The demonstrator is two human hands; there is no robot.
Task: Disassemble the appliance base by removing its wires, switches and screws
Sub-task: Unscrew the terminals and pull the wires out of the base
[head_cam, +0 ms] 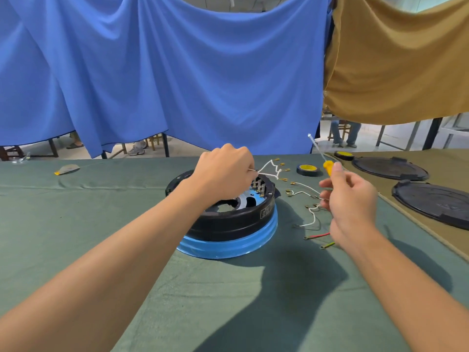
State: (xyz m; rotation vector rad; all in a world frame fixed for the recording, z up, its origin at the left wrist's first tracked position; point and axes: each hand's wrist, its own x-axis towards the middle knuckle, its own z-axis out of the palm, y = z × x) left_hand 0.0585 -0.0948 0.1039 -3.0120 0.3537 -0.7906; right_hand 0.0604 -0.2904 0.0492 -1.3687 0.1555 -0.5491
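The base point(236, 224) sits mid-table point(76, 237). Over its 12 o'clock rim my left grip point(223, 171) pinches a white wire point(264, 166). It looks light and limp, and I judge it best held near its terminals. At 3 o'clock my right grip point(350, 201) holds the screwdriver point(330, 166).

1 base point(228, 223), 1 screwdriver point(329, 167), 2 tape rolls point(308, 170) point(344, 155), 2 lids point(390, 168) point(434, 202), 1 wire bundle point(269, 170), ~6 loose wires point(305, 185)

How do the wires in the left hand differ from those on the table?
The white wires in the left hand are held aloft; the loose wires lie on the cloth. The held ones are all white; the loose ones include red and green. Both end in metal terminals.
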